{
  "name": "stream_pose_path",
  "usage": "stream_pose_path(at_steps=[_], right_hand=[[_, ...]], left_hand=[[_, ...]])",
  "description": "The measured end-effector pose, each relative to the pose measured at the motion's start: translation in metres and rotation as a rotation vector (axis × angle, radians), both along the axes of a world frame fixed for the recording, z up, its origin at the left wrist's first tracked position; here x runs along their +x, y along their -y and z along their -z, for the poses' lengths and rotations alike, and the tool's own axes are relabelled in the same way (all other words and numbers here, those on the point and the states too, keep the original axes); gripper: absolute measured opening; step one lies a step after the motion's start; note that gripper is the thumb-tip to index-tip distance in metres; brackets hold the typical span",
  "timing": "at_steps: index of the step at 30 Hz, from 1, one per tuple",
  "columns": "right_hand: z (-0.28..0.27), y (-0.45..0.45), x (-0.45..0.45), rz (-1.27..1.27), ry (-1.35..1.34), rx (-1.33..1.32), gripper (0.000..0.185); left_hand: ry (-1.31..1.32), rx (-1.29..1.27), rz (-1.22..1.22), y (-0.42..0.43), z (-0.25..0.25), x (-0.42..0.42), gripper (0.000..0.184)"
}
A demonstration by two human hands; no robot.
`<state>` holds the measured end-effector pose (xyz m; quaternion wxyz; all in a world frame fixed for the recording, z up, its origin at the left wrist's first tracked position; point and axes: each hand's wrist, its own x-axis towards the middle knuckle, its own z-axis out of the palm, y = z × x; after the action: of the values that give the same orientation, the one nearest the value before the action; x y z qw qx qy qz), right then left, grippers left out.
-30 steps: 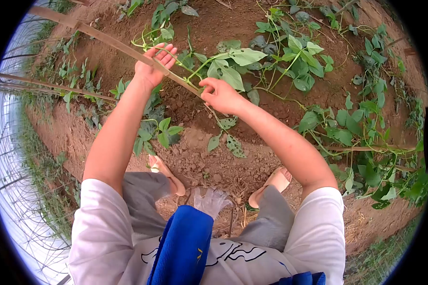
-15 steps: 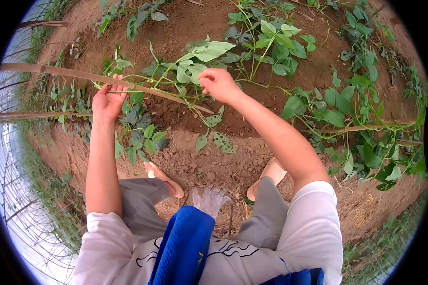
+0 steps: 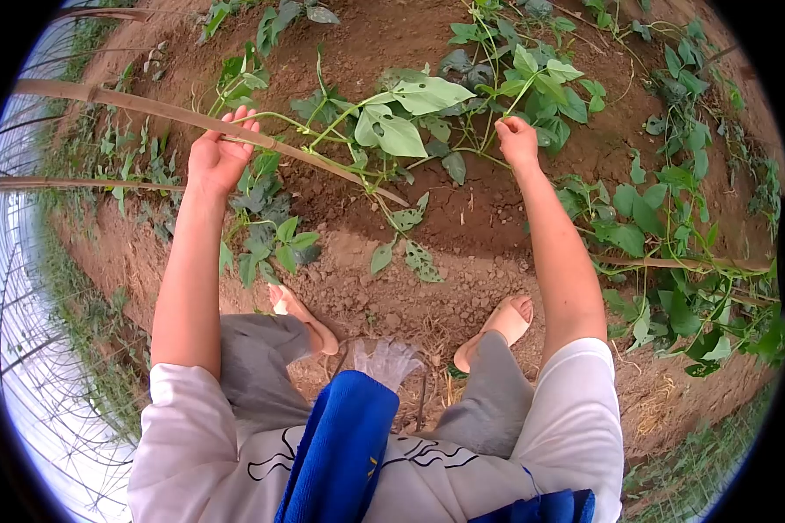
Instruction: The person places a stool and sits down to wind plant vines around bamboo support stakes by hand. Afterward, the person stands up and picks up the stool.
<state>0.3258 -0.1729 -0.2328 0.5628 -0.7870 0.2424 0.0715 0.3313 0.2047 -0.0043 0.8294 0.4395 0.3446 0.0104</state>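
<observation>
A flat bamboo stake (image 3: 161,106) slants from the left edge down towards the middle of the plot. My left hand (image 3: 220,157) is curled around it from behind, fingertips showing above it, beside thin green stems. To the right of that hand, a leafy vine (image 3: 353,109) with large pale leaves, one with holes, lies across the stake. My right hand (image 3: 518,144) is closed in a pinch on a bean vine stem (image 3: 522,94) whose light green leaves spread above the fingers. The exact grip points of both hands are partly hidden.
Dense climbing plants (image 3: 672,288) cover the right side, with another stake (image 3: 689,262) among them. Low leaves (image 3: 270,248) grow near my left forearm. My sandalled feet (image 3: 504,327) stand on bare soil. A blue cloth (image 3: 340,444) hangs at my chest. Netted plastic sheeting (image 3: 26,349) lines the left.
My right hand has moved right, from beside the large pale leaves to the stem farther right, and pinches it. My left hand and the stake have shifted slightly right and up in view.
</observation>
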Motion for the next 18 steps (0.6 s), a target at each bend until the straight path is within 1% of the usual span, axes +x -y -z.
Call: stream_pose_path(at_steps=[1,3,4,6,7,9,10,12,14,18], right_hand=[[-0.006,-0.002,0.0,0.0,0.0,0.001,0.022],[-0.015,-0.006,-0.001,-0.076,0.125,-0.168,0.018],[-0.018,-0.006,-0.001,-0.077,0.124,-0.169,0.018],[-0.025,-0.006,0.0,-0.049,0.183,-0.075,0.017],[-0.028,-0.007,-0.002,-0.049,0.184,-0.075,0.017],[-0.035,-0.009,-0.01,-0.053,0.238,0.137,0.015],[-0.043,-0.014,-0.015,-0.055,0.239,0.135,0.015],[-0.06,-0.03,-0.025,-0.174,0.409,0.146,0.013],[-0.078,-0.049,-0.032,-0.233,0.512,0.106,0.012],[-0.102,-0.081,-0.035,-0.319,0.563,0.057,0.011]], left_hand=[[-0.003,-0.016,-0.009,-0.002,0.002,0.002,0.023],[-0.003,-0.033,-0.017,-0.007,0.009,0.007,0.023],[-0.017,-0.013,-0.035,-0.01,0.013,0.009,0.024],[-0.03,0.007,-0.054,-0.014,0.018,0.011,0.025],[-0.047,0.018,-0.062,-0.015,0.02,0.011,0.025],[-0.063,0.027,-0.071,-0.015,0.019,0.011,0.025],[-0.044,0.009,-0.058,-0.012,0.015,0.011,0.024],[-0.019,-0.009,-0.048,-0.013,0.014,0.011,0.023],[0.008,-0.068,-0.027,-0.016,0.018,0.012,0.019],[0.049,-0.095,-0.015,-0.005,0.013,0.012,0.016]])
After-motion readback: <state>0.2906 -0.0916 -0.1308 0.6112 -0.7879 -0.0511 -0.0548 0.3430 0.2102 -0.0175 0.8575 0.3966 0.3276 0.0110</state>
